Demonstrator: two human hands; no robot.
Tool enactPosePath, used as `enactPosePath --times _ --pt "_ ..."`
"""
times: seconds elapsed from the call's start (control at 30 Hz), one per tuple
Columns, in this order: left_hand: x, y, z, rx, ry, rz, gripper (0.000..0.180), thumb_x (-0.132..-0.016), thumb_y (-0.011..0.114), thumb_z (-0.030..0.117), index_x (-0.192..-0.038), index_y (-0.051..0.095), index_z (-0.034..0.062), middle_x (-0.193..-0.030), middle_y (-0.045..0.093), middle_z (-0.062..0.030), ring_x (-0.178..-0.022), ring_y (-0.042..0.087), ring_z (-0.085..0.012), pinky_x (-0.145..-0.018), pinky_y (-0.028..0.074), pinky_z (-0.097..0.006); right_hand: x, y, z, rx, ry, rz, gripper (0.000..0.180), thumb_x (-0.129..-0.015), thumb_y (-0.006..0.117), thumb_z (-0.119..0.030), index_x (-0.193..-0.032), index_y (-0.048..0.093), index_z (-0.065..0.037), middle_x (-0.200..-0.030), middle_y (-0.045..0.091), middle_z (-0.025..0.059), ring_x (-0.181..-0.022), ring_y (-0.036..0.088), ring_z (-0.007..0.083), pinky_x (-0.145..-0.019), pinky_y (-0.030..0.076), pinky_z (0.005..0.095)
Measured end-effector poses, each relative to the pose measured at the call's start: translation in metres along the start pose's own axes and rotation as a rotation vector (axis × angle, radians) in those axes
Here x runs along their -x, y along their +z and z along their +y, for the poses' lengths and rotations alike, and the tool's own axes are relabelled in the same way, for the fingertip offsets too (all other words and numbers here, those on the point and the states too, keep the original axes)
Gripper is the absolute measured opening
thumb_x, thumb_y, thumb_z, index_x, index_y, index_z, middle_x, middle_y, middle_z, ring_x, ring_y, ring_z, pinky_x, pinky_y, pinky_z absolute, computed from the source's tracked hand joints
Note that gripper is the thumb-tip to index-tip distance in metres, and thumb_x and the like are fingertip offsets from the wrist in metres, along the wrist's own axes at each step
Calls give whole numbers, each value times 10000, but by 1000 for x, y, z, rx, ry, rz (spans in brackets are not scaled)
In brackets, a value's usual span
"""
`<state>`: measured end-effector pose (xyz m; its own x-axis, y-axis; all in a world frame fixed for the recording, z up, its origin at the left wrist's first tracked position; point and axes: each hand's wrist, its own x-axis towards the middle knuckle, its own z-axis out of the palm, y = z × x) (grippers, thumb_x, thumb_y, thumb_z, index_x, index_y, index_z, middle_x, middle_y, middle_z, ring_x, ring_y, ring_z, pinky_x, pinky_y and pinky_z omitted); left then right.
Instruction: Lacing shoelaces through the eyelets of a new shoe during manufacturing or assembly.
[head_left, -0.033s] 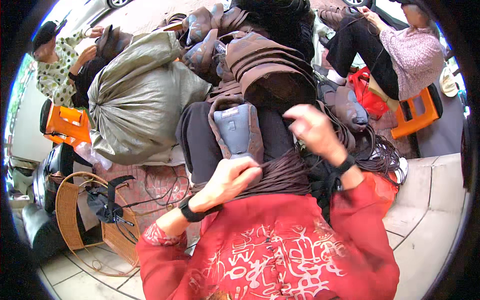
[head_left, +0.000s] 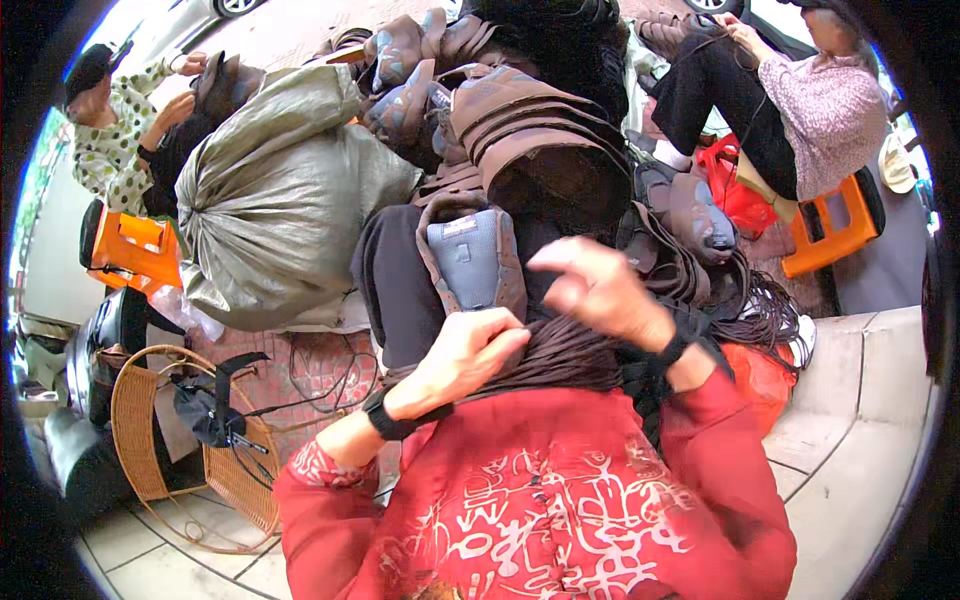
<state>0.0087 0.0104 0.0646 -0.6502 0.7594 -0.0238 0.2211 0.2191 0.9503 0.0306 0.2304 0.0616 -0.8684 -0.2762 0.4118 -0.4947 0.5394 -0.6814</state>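
Note:
A brown shoe upper (head_left: pixel 513 275) with a blue-grey tongue (head_left: pixel 466 262) rests on my dark-trousered lap, its heel end away from me. My left hand (head_left: pixel 465 355) is closed just below the near end of the upper, over a thick bundle of dark brown laces (head_left: pixel 560 355) lying across my lap. What its fingers hold is hidden. My right hand (head_left: pixel 605 295), slightly blurred, hovers right of the upper and above the laces. Its index finger and thumb are apart, and I see nothing between them.
Ahead stands a stack of brown shoe uppers (head_left: pixel 535 120), with more uppers (head_left: pixel 690 215) at right. A tied grey-green sack (head_left: pixel 275 190) bulges at left. A wicker chair (head_left: pixel 145 430) stands at lower left. Two people sit working, one at far left (head_left: pixel 110 140), one at far right (head_left: pixel 820 125).
My right hand has moved left and down, closer to the shoe upper and my left hand. The left hand has shifted very slightly; the upper stays in place.

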Motion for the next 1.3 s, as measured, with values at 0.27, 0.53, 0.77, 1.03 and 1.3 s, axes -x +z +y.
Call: enactPosePath --times 0.27,0.53,0.77,1.03,1.3 --pt "17 -3 -21 63 -208 79 142 -862 541 136 -849 604 9 -604 557 -19 -506 484 -56 -456 400 -220 14 29 -15 -179 182 -304 199 -818 576 -193 -946 574 -41 -764 608 145 -672 609 313 -586 473 369" --pt "17 4 -20 301 -489 122 158 -882 540 181 -820 583 42 -624 569 4 -486 491 -33 -422 384 -173 17 48 -13 -289 222 -243 130 -799 573 -105 -876 619 -11 -760 601 140 -710 602 269 -620 469 329" --pt "13 -13 -50 488 -467 333 154 -877 542 198 -823 557 55 -672 561 2 -526 484 -38 -440 369 -167 11 59 -4 -74 241 60 77 -779 583 -58 -830 612 -8 -788 578 118 -715 592 263 -623 479 320" --pt "5 -11 -72 569 -449 352 162 -802 647 150 -750 513 73 -638 533 6 -505 486 -58 -443 396 -179 12 73 -8 153 142 27 128 -746 610 -38 -869 591 -9 -777 558 132 -696 576 275 -620 471 334" --pt "-1 -11 -76 553 -460 335 210 -752 694 150 -708 506 66 -605 521 11 -471 471 -52 -412 393 -178 9 78 -7 121 253 46 81 -733 593 -19 -807 570 3 -746 553 130 -667 575 272 -594 463 328"
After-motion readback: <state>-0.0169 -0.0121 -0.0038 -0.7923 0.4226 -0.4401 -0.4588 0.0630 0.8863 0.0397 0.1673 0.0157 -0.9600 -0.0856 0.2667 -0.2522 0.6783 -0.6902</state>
